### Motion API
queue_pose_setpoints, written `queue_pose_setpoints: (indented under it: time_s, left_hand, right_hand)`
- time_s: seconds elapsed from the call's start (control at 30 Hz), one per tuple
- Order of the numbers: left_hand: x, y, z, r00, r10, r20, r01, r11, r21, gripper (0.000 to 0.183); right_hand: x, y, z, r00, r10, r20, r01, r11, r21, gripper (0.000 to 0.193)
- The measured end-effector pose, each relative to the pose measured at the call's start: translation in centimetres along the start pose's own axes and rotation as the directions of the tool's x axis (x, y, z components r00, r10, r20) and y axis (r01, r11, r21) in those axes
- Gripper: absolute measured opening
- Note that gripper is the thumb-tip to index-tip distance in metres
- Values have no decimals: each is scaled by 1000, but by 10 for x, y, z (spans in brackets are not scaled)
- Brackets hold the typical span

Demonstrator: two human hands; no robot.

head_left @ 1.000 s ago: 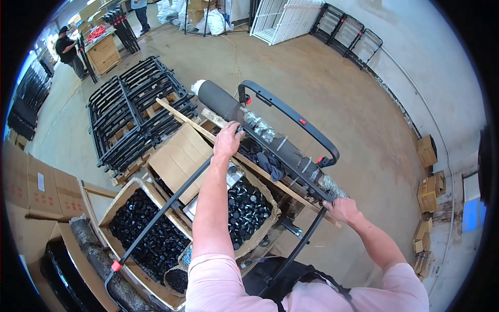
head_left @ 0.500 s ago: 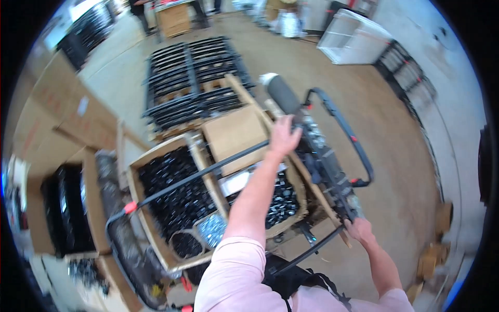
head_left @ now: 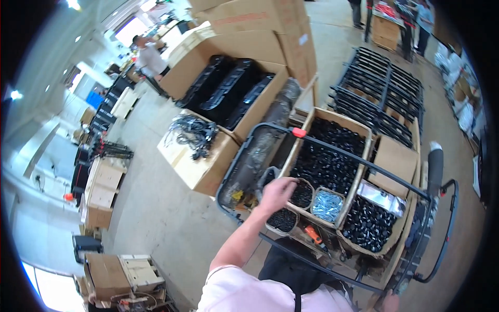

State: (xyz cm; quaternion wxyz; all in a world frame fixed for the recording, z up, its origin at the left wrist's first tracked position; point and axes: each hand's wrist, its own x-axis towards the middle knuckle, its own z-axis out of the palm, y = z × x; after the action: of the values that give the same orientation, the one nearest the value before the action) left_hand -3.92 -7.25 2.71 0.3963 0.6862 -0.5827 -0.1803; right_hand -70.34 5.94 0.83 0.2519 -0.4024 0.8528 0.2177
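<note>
My left hand (head_left: pixel 278 194) reaches over the rim of a small round tub of black parts (head_left: pixel 301 195), its fingers bent and close together. Whatever they may hold is too small to make out. Low at the right, my right hand (head_left: pixel 388 300) is by the lower end of a black tubular frame (head_left: pixel 364 162) with red fittings. It is blurred and partly cut off, its fingers hidden. The frame lies across a wooden-sided box (head_left: pixel 287 165) of black plastic pieces. Beside the tub is a container of silvery screws or similar hardware (head_left: pixel 327 204); a second tub of black parts (head_left: pixel 283 220) stands nearer me.
An orange-and-black tool (head_left: pixel 315 236) lies near my body. At right is a carton of shiny black pieces (head_left: pixel 369 223). Black slatted frames (head_left: pixel 382 88) are stacked beyond. Cartons with black moulded parts (head_left: pixel 228 91) and cables (head_left: pixel 195 135) stand left. Other people (head_left: pixel 150 57) are farther off.
My view has swung to the left. My left hand has left the bar beside the grey roll and come to the small tub. My right hand is now at the lower edge of view.
</note>
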Motion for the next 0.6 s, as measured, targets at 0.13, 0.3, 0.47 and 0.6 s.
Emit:
queue_pose_setpoints:
  time_s: [0.13, 0.3, 0.47, 0.6]
  left_hand:
    - [-19, -79, -110, 871, -156, -466, 209, 976, 63, 21]
    - [-21, -247, -266, 461, -453, -763, 519, 835, -183, 28]
    - [45, -316, -316, 334, -634, -698, 751, 627, -210, 46]
    - [96, -348, -353, 301, -790, -534, 903, 417, -108, 58]
  right_hand:
    - [8, -23, 3, 999, -49, 15, 50, 997, -59, 58]
    - [10, -43, 15, 993, -113, 45, 117, 988, -100, 60]
    - [-25, -45, 48, 997, -50, 57, 55, 993, -101, 63]
    - [-54, -58, 58, 997, -15, 73, 24, 992, -121, 65]
